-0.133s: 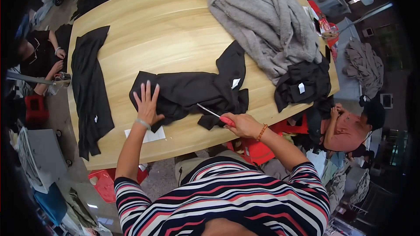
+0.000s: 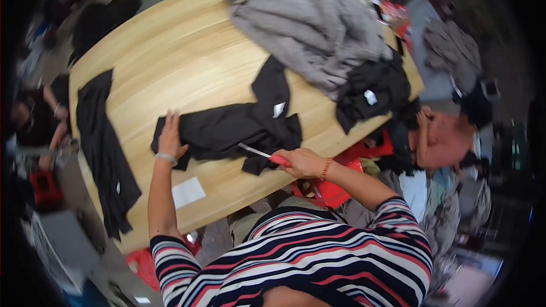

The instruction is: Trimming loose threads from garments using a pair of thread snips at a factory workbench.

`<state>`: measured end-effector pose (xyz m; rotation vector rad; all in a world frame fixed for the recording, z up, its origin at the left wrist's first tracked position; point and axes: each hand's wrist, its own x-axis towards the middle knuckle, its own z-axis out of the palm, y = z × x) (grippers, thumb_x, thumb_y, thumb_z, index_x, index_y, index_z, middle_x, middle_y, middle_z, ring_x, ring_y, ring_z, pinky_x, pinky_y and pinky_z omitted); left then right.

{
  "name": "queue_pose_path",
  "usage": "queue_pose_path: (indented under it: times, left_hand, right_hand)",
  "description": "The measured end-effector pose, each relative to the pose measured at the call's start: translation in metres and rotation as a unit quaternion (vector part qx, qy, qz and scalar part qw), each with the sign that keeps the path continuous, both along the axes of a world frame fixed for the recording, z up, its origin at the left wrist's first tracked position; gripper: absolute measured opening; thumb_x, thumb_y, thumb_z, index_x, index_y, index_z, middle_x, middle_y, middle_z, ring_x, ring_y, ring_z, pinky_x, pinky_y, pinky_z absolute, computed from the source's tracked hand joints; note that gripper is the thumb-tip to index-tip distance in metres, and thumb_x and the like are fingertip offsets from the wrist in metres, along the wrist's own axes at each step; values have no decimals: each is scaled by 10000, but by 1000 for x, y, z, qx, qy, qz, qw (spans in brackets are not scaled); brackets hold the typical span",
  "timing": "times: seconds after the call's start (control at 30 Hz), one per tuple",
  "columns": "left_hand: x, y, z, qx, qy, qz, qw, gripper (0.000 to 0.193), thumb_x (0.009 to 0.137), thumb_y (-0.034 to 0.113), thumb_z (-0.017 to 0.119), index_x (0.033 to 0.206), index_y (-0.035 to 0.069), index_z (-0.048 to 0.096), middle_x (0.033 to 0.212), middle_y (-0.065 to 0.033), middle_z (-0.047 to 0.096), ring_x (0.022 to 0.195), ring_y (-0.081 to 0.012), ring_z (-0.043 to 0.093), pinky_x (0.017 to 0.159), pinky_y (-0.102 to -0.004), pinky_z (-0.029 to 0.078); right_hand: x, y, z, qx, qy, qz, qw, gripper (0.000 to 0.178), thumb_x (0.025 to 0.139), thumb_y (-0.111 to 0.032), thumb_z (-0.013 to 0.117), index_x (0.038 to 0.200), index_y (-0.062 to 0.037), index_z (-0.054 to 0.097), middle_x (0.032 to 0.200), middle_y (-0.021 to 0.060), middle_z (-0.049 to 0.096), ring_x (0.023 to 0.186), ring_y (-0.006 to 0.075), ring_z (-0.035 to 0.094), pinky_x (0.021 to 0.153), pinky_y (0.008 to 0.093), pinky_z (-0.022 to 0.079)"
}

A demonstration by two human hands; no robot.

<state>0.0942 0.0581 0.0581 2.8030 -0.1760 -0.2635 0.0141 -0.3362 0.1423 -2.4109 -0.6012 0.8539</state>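
A black garment (image 2: 219, 131) with a small white label lies spread on the wooden table in front of me. My left hand (image 2: 169, 136) rests flat on its left end, fingers stretched out and holding nothing. In my right hand (image 2: 304, 163) is a red-handled tool (image 2: 280, 160) with a slim metal blade. The blade points left, over the lower edge of the garment. My fingers wrap the handle and hide part of it, so its exact kind does not show. A white sheet of paper (image 2: 188, 192) lies just below my left hand.
Another black garment (image 2: 105, 148) lies along the left side of the wooden table (image 2: 165, 74). A grey fabric heap (image 2: 307, 17) covers the far right, beside a bunched black garment (image 2: 372, 91). People sit at the left and right (image 2: 441, 139). Red stools (image 2: 327, 190) stand below the front edge.
The whole view has shifted and blurred. My left hand's fingers are closer together, and more of the white paper shows. My right hand still grips the tool at the garment's lower edge.
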Motion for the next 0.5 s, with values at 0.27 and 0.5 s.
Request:
queue_pose_path:
  times: [0.27, 0.5]
  left_hand:
    - [-32, 30, -54, 43, 27, 90, 995, 568, 589, 133, 703, 1114, -15, 547, 1030, -257, 604, 963, -448, 547, 878, -466, 455]
    - [-103, 37, 141, -588, -156, 142, 781, 625, 725, 224, 584, 1289, -6, 441, 1171, -118, 551, 925, -177, 598, 755, -252, 499]
  right_hand:
    - [-17, -34, -5, 27, -12, -66, 997, 378, 871, -330, 573, 1188, -136, 506, 855, 190, 644, 825, 392, 619, 736, 473, 478]
    - [-41, -68, -12, 12, -46, -169, 984, 391, 873, -311, 576, 1213, -129, 511, 954, 234, 632, 898, 426, 597, 779, 487, 486]
